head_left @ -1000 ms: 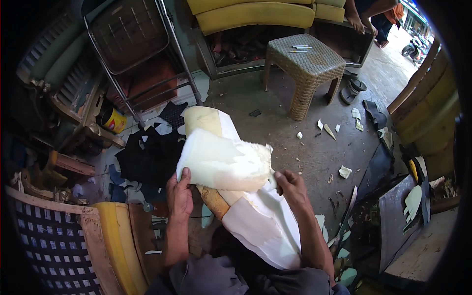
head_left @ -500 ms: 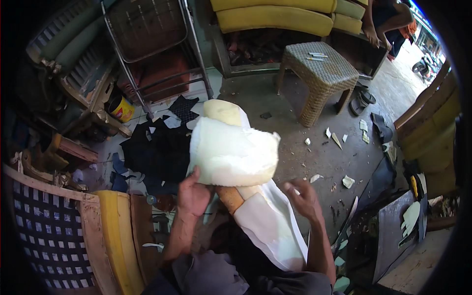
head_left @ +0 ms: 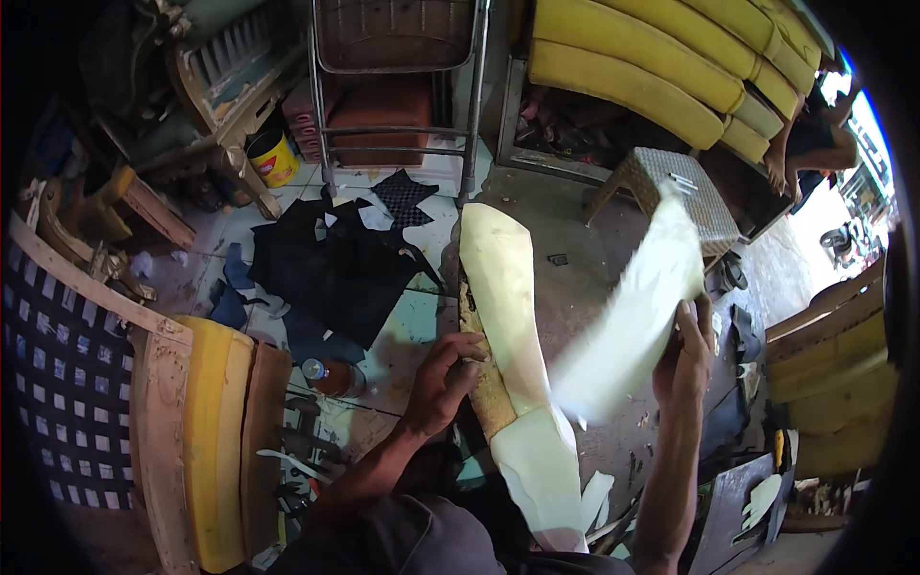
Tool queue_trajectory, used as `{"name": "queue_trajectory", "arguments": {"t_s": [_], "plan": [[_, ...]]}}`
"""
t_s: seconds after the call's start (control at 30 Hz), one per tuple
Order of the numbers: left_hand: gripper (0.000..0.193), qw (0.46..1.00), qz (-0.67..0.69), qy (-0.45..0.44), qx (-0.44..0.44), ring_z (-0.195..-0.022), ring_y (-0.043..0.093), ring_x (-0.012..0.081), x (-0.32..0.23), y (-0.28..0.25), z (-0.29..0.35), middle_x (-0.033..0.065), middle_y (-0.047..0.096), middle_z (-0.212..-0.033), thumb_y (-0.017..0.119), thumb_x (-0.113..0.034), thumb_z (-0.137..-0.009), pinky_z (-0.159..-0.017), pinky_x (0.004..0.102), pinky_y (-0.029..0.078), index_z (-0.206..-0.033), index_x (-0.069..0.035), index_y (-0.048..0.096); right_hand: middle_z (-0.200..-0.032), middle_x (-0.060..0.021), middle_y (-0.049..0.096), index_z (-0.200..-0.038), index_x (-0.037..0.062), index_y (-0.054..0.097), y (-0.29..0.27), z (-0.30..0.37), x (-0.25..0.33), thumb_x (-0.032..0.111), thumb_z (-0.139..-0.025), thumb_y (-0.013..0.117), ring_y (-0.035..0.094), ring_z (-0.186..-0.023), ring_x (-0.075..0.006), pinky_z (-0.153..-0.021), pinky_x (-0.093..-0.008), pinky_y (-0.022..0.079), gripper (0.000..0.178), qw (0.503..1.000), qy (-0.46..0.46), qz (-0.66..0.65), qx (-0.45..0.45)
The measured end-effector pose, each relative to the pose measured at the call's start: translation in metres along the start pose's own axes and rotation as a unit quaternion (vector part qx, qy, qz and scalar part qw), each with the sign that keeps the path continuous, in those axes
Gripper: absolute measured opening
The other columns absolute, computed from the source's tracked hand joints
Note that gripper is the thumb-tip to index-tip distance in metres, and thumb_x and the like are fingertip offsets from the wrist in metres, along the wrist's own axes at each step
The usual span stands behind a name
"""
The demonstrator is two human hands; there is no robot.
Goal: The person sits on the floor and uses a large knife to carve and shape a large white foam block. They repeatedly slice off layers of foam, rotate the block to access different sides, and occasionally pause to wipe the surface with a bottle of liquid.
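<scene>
My right hand grips a white foam sheet by its right edge. The sheet hangs tilted in the air and its lower end is smeared by motion. A long padded piece lies in front of me, with pale yellow foam at its far part and a brown strip along its left side. White padding covers its near part. My left hand is at the piece's left edge with fingers curled; whether anything is between them is hidden.
A woven stool with white sticks stands at the far right, before stacked yellow cushions. Black fabric and scraps lie on the floor beside a bottle. A folding chair stands behind. Another person's legs show far right.
The foam sheet has come off the padded piece and swung up to the right in my right hand. My left hand has let go of it and moved to the piece's left edge. The view has shifted.
</scene>
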State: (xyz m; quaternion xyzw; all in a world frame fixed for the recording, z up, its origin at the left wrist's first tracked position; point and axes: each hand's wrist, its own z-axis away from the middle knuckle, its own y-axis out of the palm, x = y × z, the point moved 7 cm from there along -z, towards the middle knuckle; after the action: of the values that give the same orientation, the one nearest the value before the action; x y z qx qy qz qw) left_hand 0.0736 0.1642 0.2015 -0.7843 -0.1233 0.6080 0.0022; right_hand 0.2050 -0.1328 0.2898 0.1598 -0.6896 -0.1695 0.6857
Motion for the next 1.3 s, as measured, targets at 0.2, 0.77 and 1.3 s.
{"name": "queue_trajectory", "arguments": {"t_s": [0.2, 0.77, 1.3], "plan": [[0.026, 0.976, 0.145, -0.156, -0.046, -0.095, 0.055, 0.0097, 0.02, 0.003, -0.006, 0.0022, 0.062, -0.1, 0.053, -0.023, -0.105, -0.084, 0.0266, 0.045, -0.113, -0.003, 0.067, -0.123, -0.013, 0.065, -0.141, -0.0036, 0.053, 0.053, -0.006, -0.04, 0.016, -0.103, 0.059, 0.062, -0.108, -0.017, -0.092, -0.0294, 0.051, 0.043, 0.913, -0.065, 0.383, 0.126], [0.062, 0.963, 0.217, -0.075, -0.139, -0.11, 0.058, 0.024, 0.026, 0.007, -0.014, 0.0142, 0.044, -0.137, 0.068, -0.016, -0.099, -0.092, 0.0351, 0.051, -0.15, -0.006, 0.035, -0.129, -0.0223, 0.068, -0.142, 0.0011, 0.054, 0.08, -0.005, -0.109, 0.033, -0.09, 0.078, 0.065, -0.121, -0.0331, -0.102, -0.0439, 0.052, 0.065, 0.843, 0.007, 0.506, 0.181], [0.054, 0.976, -0.167, -0.082, -0.111, -0.148, 0.028, 0.0537, 0.01, 0.018, -0.021, 0.0398, 0.026, -0.158, 0.053, -0.015, -0.103, -0.121, 0.0539, 0.027, -0.152, 0.0, 0.037, -0.151, -0.0242, 0.048, -0.15, 0.0012, 0.046, 0.138, 0.069, -0.097, 0.024, -0.094, 0.066, 0.045, -0.142, -0.0402, -0.116, -0.0545, 0.034, 0.063, 0.673, -0.271, 0.648, 0.233]]}}
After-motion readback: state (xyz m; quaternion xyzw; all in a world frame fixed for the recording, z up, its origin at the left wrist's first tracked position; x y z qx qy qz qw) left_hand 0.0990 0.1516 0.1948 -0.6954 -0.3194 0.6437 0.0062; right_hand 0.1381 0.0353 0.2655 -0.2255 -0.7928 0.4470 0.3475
